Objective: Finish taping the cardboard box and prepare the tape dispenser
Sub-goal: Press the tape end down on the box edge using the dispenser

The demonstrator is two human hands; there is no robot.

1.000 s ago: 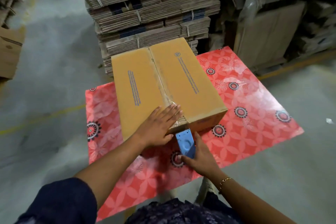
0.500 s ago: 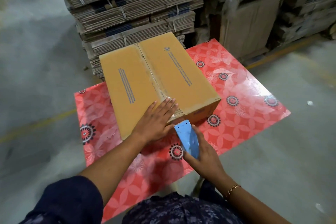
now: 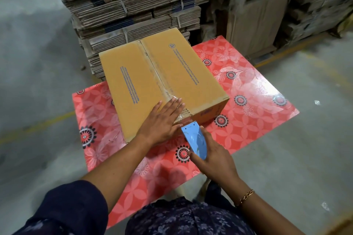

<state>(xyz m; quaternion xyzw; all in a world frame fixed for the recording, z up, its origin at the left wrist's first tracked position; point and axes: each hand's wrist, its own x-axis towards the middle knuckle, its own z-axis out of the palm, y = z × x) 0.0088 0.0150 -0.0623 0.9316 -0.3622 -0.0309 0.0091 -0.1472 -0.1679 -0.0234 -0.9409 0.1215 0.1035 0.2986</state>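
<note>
A closed brown cardboard box (image 3: 177,74) lies on a red flowered table (image 3: 254,108). Clear tape runs along its middle seam and down over the near edge. My left hand (image 3: 162,122) lies flat, fingers spread, on the box's near corner beside the tape end. My right hand (image 3: 214,156) grips a light blue tape dispenser (image 3: 194,140) just in front of the box's near face. Its toothed edge points up toward the box's lower edge. The tape roll itself is hidden under my hand.
A tall stack of bundled flat cardboard (image 3: 133,5) stands right behind the table. More cartons and wrapped goods (image 3: 277,15) fill the back right. Grey concrete floor (image 3: 34,59) with yellow lines surrounds the table.
My right hand has drawn the dispenser down and back from the box's near face and tilted it. My left hand has stayed pressed on the box. The view has shifted slightly.
</note>
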